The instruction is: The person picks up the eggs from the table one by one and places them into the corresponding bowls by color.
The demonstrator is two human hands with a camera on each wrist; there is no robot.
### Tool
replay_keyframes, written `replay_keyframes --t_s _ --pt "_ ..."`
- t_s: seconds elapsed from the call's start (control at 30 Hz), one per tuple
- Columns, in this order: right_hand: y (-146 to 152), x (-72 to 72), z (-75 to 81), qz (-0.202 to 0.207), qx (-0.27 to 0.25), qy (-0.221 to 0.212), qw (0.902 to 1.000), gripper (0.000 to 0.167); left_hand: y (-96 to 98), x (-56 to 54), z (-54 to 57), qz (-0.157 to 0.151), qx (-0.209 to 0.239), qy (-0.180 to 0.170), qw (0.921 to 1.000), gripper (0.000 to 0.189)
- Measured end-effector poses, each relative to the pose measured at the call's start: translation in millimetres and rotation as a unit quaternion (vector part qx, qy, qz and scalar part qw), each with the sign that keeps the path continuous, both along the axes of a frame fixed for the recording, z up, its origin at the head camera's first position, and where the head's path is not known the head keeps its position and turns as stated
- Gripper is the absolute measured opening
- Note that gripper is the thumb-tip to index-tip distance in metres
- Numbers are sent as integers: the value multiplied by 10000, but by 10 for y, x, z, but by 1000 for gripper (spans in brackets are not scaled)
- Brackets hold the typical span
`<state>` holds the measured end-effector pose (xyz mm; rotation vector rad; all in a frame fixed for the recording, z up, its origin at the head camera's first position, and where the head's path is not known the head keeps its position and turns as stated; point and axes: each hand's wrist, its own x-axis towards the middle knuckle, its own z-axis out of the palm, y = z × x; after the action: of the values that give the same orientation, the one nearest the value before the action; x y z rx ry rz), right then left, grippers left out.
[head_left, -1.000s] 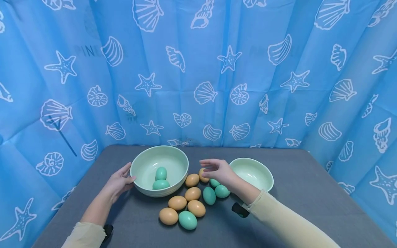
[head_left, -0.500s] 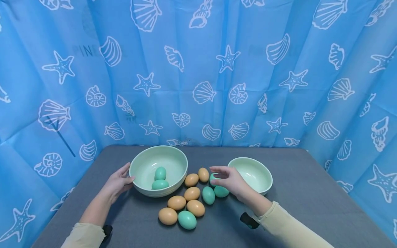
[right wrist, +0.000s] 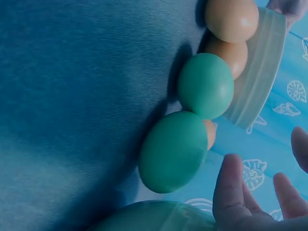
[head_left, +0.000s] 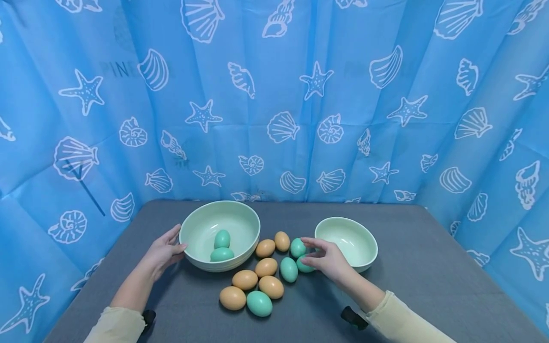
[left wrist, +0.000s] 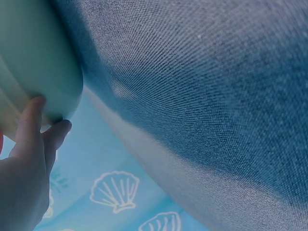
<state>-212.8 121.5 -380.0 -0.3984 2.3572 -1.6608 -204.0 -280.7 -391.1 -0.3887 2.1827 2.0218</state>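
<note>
My left hand (head_left: 163, 250) rests its extended fingers against the outer wall of a large pale-green bowl (head_left: 246, 238); the left wrist view shows the fingertips (left wrist: 34, 108) on its side. Inside that bowl lie two green eggs. My right hand (head_left: 327, 259) hovers with thumb and fingers spread, holding nothing. In the head view it overlaps a green egg (head_left: 303, 265), beside another green egg (head_left: 297, 247). The right wrist view shows its fingers (right wrist: 228, 180) apart from the nearby green egg (right wrist: 173, 151). Several orange eggs (head_left: 271, 287) lie between the bowls.
A smaller pale-green bowl (head_left: 373, 238) stands just behind my right hand. Near the front of the egg group lies a green egg (head_left: 259, 304). A grey cloth covers the table (head_left: 429, 286); a blue shell-print curtain (head_left: 274, 95) hangs behind it.
My right hand has moved right and slightly nearer, from over an orange egg to over the green eggs. My left hand stays at the large bowl. The eggs look unmoved.
</note>
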Motion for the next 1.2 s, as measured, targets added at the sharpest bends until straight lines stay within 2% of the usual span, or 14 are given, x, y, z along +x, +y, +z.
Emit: replay_keyframes --t_s 0.13,0.27,0.4,0.6,0.87,1.1,1.2 --pt "12 4 -34 -77 188 -59 9998 57 -5 4 -8 -24 -19 -1 10000 73" --pt "6 8 -76 -196 594 -128 9980 62 0 -1 1 -59 -21 -7 10000 72" --pt "-25 11 -118 -292 1029 -18 9943 67 2 -7 2 -35 -27 -4 10000 72" --pt "-73 13 -188 -269 1241 175 9918 70 -5 5 -14 -48 -17 0 10000 72" --pt "-93 17 -263 -166 1600 493 9857 55 9 16 -27 -43 -97 8 9999 72" --pt "-112 -17 -308 18 2216 1247 9671 43 3 15 -14 -38 -30 14 10000 72" --pt "-125 -24 -321 -31 2248 1247 9664 42 3 19 -12 -40 -14 -4 10000 72"
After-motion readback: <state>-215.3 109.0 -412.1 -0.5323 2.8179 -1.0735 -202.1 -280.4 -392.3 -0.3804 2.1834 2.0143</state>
